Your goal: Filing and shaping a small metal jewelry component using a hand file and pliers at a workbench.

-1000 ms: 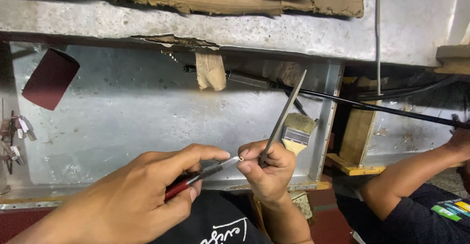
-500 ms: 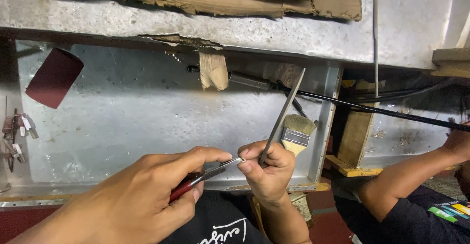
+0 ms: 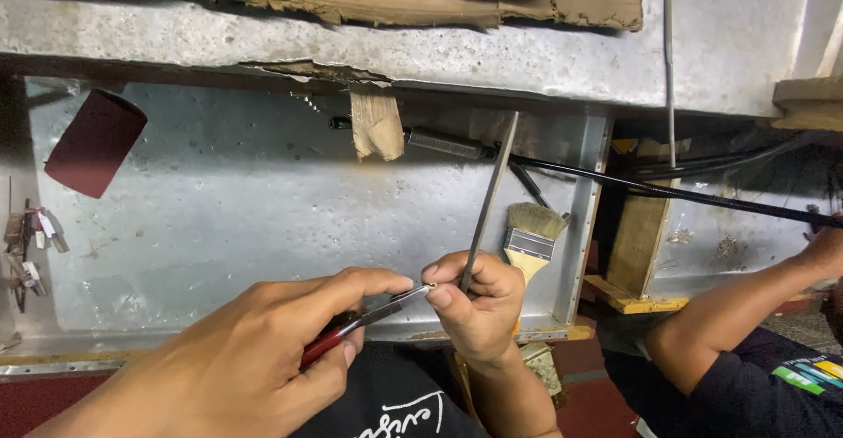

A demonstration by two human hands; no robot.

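Metal counter [image 3: 219,227] behind | left hand [image 3: 237,359] pinched red pliers [image 3: 351,328], tips pointing right at a tiny piece [image 3: 430,287] | right hand [image 3: 479,302] pinched file [image 3: 487,201] upright, touching it | brush [image 3: 531,240] nearby

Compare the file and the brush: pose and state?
The file is a thin grey metal bar, tilted up and gripped in the right hand; the brush is short and wide, pale-bristled, lying untouched on the metal tray. The file crosses close to the pliers; the brush sits apart.
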